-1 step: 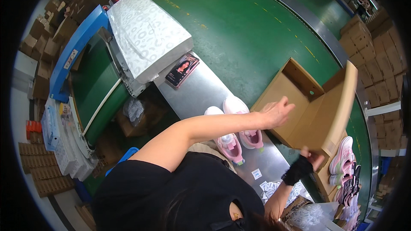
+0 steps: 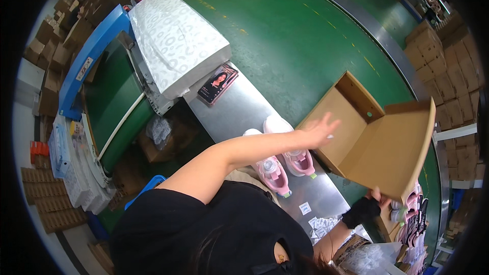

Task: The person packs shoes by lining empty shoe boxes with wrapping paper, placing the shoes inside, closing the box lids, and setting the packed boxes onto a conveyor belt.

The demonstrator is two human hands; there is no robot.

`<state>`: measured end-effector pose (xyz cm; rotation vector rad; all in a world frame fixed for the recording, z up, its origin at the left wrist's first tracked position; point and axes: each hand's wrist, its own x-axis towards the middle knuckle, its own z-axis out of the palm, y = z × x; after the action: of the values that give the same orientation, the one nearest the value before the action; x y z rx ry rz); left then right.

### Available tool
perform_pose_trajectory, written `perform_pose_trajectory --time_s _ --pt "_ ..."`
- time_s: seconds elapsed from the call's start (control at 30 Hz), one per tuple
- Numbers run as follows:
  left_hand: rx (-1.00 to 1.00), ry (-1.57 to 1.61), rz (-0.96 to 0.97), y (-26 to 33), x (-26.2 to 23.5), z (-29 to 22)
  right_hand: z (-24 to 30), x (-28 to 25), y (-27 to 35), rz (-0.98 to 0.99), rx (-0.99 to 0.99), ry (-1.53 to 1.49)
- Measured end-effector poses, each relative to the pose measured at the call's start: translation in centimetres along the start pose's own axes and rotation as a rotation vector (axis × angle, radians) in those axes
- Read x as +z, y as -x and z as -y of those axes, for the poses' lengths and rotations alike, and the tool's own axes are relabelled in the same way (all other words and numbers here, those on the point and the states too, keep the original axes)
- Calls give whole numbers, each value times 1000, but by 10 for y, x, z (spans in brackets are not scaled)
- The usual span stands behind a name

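An open brown cardboard shoebox (image 2: 338, 114) with a hinged lid (image 2: 389, 145) sits on the green surface in front of me. My left hand (image 2: 320, 130) is over the box's near left side, fingers spread, with a small pale spot beside them that I cannot make out. At the lid's near corner, my right hand (image 2: 374, 201), in a black wrist covering, has its fingers closed on the edge. Two pink and white sneakers, one on the left (image 2: 273, 175) and one on the right (image 2: 300, 164), stand side by side on the metal ledge, partly under my left forearm.
A phone (image 2: 218, 84) lies on the metal ledge (image 2: 244, 97) beside a large white patterned stack (image 2: 178, 40). A blue arched frame (image 2: 94, 61) stands at left. Small packets (image 2: 322, 226) and a white label (image 2: 304, 208) lie near me. More sneakers (image 2: 415, 219) line the right.
The box lid has swung further open to the right, my right hand moving right and slightly down with it. My left hand has shifted slightly left and its fingers have spread.
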<state>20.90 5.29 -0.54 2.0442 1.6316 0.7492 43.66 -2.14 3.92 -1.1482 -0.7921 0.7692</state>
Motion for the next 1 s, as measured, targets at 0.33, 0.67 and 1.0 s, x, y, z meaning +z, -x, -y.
perform_pose_trajectory --time_s 0.33,0.67,1.0 --pt "238 192 -151 10 -32 109 -121 -97 96 66 1175 -200" --pt "-385 -143 -790 108 -240 312 -87 -52 84 14 718 -104" --pt "-782 -532 -218 145 -304 373 -116 165 33 859 -20 1046"
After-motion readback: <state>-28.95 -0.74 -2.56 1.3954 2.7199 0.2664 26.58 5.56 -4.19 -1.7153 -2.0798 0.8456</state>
